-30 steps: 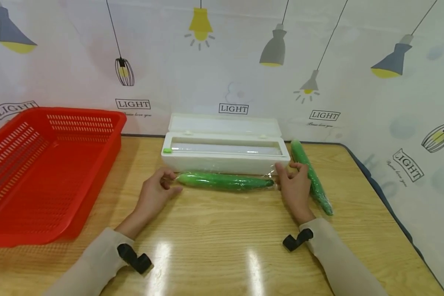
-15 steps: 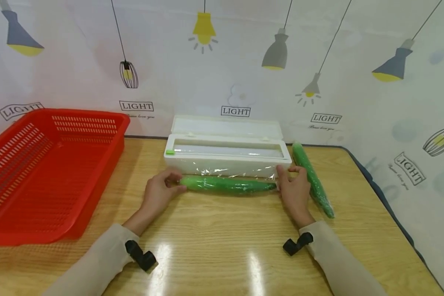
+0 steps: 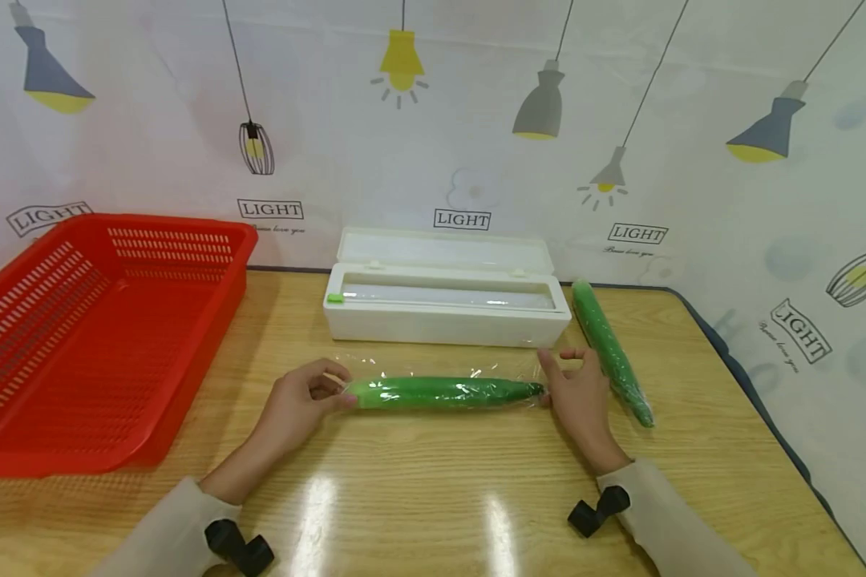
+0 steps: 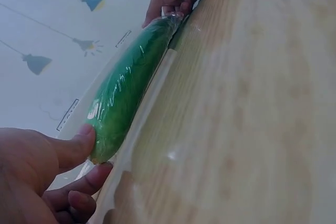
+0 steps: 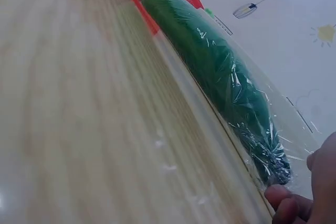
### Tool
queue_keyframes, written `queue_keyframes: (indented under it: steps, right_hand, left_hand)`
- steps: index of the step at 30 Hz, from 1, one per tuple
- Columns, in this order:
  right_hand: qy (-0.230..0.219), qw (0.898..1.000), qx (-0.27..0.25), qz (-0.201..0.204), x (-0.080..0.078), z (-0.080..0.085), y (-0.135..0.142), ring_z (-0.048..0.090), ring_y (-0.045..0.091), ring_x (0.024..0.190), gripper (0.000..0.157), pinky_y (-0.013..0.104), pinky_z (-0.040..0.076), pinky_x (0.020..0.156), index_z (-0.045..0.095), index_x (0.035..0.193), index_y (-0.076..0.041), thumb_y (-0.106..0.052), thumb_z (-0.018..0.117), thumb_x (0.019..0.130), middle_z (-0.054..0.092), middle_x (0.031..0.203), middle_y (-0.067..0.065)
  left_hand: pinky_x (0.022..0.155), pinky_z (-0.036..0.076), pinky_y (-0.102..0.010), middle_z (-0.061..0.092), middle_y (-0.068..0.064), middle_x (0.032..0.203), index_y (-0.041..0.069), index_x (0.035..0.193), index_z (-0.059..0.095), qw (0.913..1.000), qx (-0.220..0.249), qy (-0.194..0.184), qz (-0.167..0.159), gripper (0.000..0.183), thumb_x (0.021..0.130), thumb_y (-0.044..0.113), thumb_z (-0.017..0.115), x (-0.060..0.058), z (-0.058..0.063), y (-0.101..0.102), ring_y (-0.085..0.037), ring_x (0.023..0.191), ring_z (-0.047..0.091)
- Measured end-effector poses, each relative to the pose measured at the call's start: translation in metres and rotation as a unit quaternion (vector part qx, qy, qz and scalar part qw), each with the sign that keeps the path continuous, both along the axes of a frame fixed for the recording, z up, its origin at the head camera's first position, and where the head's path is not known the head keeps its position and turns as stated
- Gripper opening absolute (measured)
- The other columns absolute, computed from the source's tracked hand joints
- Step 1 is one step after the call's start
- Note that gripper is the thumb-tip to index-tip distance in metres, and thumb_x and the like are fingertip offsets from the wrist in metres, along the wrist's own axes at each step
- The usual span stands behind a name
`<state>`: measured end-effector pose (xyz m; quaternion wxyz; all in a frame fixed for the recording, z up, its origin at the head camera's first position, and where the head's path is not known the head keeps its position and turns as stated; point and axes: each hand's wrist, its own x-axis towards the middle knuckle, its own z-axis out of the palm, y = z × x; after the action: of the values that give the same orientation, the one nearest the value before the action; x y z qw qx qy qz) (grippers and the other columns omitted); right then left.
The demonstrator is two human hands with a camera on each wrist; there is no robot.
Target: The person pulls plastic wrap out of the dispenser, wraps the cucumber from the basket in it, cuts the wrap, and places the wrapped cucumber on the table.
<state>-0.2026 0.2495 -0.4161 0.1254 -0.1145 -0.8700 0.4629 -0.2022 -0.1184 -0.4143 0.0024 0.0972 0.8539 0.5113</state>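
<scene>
A green cucumber [image 3: 443, 393] lies crosswise in clear cling film [image 3: 404, 367], with some film spreading loose along its far side. My left hand [image 3: 299, 405] pinches the pale end, thumb on one side and fingertips under it, as the left wrist view shows. At the dark end, my right hand [image 3: 580, 401] pinches the film between thumb and fingers. In the right wrist view the film wrinkles tightly over the cucumber's dark tip [image 5: 278, 171]. Just behind stands a white cling film dispenser [image 3: 447, 327], its lid raised and its roll showing.
To the right of the dispenser lies a second cucumber [image 3: 612, 353], wrapped in film and slanting toward me. A red perforated basket [image 3: 151, 425] takes up the table's left side. Behind the wooden table [image 3: 418, 489] hangs a wall cloth printed with lamps [image 3: 375, 160].
Both hands have drawn the cucumber and its film toward me, away from the dispenser. The film that lay against the dispenser's front now lies by the cucumber. The second cucumber stays put.
</scene>
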Motion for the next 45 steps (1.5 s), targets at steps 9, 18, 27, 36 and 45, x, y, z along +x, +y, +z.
queue_keyframes:
  steps: [9,18,27,36,45]
  right_hand:
    - [-0.027,0.998,-0.043,0.039,0.007,0.004,0.004,0.056,0.019,0.047,0.054,0.026,0.042,0.05,0.043,0.115,0.0,-0.048,0.057,0.093,0.06,0.056,0.008]
    - [-0.093,0.979,-0.178,0.043,0.005,0.017,0.016,0.048,0.009,0.046,0.048,0.022,0.041,0.044,0.042,0.116,0.001,-0.038,0.059,0.095,0.056,0.06,0.003]
    - [-0.008,0.985,-0.049,0.165,0.018,0.009,0.031,0.054,0.016,0.07,0.035,0.024,0.046,0.06,0.053,0.112,-0.002,-0.031,0.062,0.094,0.058,0.086,0.011]
    - [0.077,0.957,0.078,0.267,0.021,-0.005,0.036,0.054,0.015,0.073,0.035,0.025,0.047,0.063,0.064,0.117,-0.015,-0.013,0.075,0.083,0.056,0.089,0.002]
    - [0.082,0.949,0.13,0.275,0.015,-0.007,0.033,0.05,0.012,0.069,0.03,0.025,0.044,0.061,0.065,0.115,-0.017,-0.017,0.074,0.086,0.055,0.084,-0.003]
  left_hand:
    - [0.065,0.047,-0.029,0.069,-0.001,0.079,0.012,0.1,0.066,0.9998,-0.013,-0.001,-0.017,0.022,0.081,0.015,0.078,0.008,0.003,-0.001,-0.014,0.071,0.063]
    - [0.062,0.046,-0.029,0.067,0.002,0.079,0.016,0.101,0.066,0.999,-0.015,0.003,-0.041,0.022,0.082,0.014,0.077,0.006,0.003,0.001,-0.016,0.068,0.06]
    - [0.061,0.045,-0.029,0.067,0.002,0.08,0.017,0.101,0.066,0.9984,-0.027,0.014,-0.048,0.021,0.082,0.016,0.076,0.005,0.003,0.001,-0.015,0.069,0.059]
    - [0.062,0.045,-0.029,0.065,0.002,0.081,0.019,0.105,0.067,0.9976,-0.031,0.014,-0.06,0.023,0.083,0.021,0.076,0.003,0.0,-0.003,-0.016,0.07,0.057]
    - [0.06,0.044,-0.029,0.061,-0.002,0.085,0.015,0.116,0.063,0.9971,-0.031,0.026,-0.064,0.044,0.076,0.008,0.081,0.003,-0.002,-0.006,-0.018,0.068,0.053]
